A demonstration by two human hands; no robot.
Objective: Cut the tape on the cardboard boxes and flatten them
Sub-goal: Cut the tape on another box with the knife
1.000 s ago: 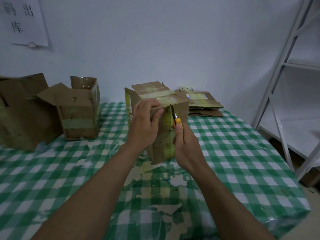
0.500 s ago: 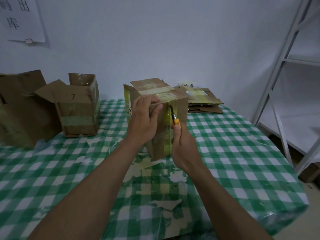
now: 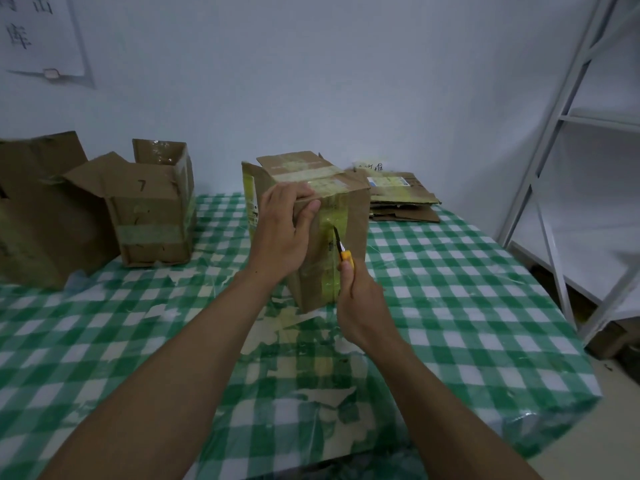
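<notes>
Cardboard box [image 3: 351,216] gripped by left hand [image 3: 284,233]; right hand [image 3: 360,301] clasped utility knife [image 3: 343,252], blade mid-tape [image 3: 334,213]; flattened pile [image 3: 401,199] behind, two boxes [image 3: 152,216] beside unflattened.

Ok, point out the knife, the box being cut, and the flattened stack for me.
utility knife [image 3: 346,256], head view, yellow handle end
taped cardboard box [image 3: 358,220], head view, bare right face
flattened cardboard stack [image 3: 398,194], head view, top sheet

Matt cardboard box [image 3: 349,216], glossy tape [image 3: 334,216]
</notes>
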